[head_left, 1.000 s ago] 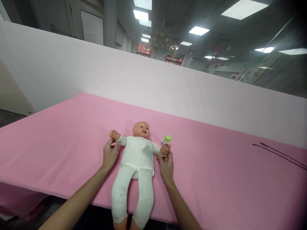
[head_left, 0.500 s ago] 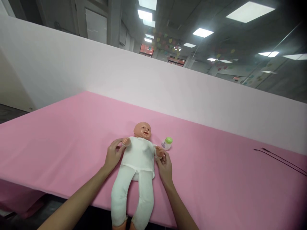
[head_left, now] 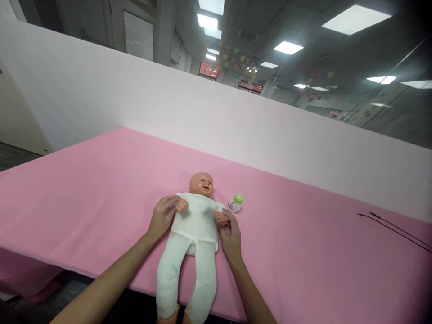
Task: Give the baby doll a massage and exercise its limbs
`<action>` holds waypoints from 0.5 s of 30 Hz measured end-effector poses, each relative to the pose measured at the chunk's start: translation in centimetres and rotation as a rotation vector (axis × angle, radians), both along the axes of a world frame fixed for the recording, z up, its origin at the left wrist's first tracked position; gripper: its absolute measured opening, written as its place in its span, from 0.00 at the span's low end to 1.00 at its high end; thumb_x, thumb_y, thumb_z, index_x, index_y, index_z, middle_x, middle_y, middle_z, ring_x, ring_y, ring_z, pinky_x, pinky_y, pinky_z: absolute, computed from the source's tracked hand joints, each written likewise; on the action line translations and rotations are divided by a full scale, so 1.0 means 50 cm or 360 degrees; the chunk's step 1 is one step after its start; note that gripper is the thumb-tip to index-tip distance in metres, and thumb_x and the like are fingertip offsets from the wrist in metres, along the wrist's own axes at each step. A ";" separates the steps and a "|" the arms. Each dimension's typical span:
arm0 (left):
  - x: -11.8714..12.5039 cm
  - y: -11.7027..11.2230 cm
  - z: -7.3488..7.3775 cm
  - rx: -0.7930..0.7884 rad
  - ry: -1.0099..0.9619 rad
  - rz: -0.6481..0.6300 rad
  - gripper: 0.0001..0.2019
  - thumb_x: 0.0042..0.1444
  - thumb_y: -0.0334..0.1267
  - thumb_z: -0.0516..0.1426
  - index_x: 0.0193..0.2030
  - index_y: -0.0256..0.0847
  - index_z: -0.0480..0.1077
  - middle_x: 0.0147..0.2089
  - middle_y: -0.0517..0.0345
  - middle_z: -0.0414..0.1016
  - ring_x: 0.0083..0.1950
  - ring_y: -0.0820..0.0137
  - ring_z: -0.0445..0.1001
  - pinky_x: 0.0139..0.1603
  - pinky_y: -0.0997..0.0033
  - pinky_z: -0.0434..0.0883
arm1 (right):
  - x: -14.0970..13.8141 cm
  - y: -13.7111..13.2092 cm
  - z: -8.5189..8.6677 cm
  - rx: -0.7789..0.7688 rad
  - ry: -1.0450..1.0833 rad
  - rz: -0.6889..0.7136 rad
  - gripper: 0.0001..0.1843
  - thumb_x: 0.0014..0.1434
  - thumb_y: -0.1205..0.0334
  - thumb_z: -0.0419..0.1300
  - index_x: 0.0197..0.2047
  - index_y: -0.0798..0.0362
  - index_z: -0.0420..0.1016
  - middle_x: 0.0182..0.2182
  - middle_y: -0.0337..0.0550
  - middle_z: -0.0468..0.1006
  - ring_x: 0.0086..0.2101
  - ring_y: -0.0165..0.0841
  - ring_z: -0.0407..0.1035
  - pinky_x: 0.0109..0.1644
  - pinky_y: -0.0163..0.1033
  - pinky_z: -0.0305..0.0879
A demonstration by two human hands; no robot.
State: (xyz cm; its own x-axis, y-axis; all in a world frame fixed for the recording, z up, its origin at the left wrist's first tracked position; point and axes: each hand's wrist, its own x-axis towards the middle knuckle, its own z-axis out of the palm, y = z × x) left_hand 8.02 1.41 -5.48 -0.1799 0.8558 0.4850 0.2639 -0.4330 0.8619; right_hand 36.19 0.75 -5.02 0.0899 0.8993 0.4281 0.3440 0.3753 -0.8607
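A baby doll in a white suit lies on its back on the pink table cover, legs hanging over the near edge. My left hand is closed around the doll's arm on the left side, folding it in over the chest. My right hand grips the doll's other arm at the wrist, also bent inward. A small white bottle with a green cap lies just beyond my right hand, beside the doll's shoulder.
A tall white partition stands along the far edge of the table. A thin black cable lies on the cover at the far right. The table's near edge runs below the doll's knees.
Both of the doll's arms, spread out to the sides a second ago, have been drawn inward over its chest by my hands. The bottle has stayed in place.
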 end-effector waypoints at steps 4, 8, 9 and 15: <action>0.004 -0.001 -0.011 0.0193 0.0281 -0.0072 0.17 0.64 0.32 0.53 0.49 0.52 0.83 0.56 0.53 0.80 0.59 0.60 0.74 0.60 0.50 0.73 | 0.001 -0.001 -0.009 0.0110 -0.0302 0.0167 0.21 0.59 0.65 0.56 0.54 0.44 0.80 0.64 0.45 0.73 0.65 0.45 0.66 0.69 0.58 0.64; 0.006 -0.004 -0.001 0.0042 0.0138 0.0018 0.15 0.63 0.33 0.56 0.52 0.48 0.80 0.56 0.53 0.80 0.59 0.59 0.75 0.57 0.54 0.75 | 0.000 0.004 -0.008 0.0005 -0.0027 0.0043 0.20 0.59 0.58 0.63 0.55 0.46 0.77 0.62 0.49 0.76 0.61 0.47 0.70 0.64 0.57 0.69; 0.005 -0.004 0.003 -0.0024 0.0043 0.0049 0.14 0.63 0.36 0.57 0.53 0.47 0.79 0.56 0.52 0.80 0.58 0.59 0.75 0.55 0.56 0.76 | 0.001 0.007 -0.007 -0.0060 0.0105 -0.0003 0.22 0.59 0.55 0.66 0.56 0.47 0.76 0.59 0.51 0.77 0.57 0.47 0.73 0.60 0.55 0.72; -0.011 0.008 0.011 -0.0344 -0.0610 0.0397 0.17 0.63 0.51 0.59 0.48 0.40 0.72 0.45 0.52 0.79 0.44 0.63 0.78 0.44 0.64 0.75 | 0.022 0.021 0.002 -0.0302 0.0763 -0.0288 0.30 0.58 0.39 0.67 0.55 0.50 0.71 0.31 0.40 0.79 0.28 0.36 0.73 0.34 0.41 0.73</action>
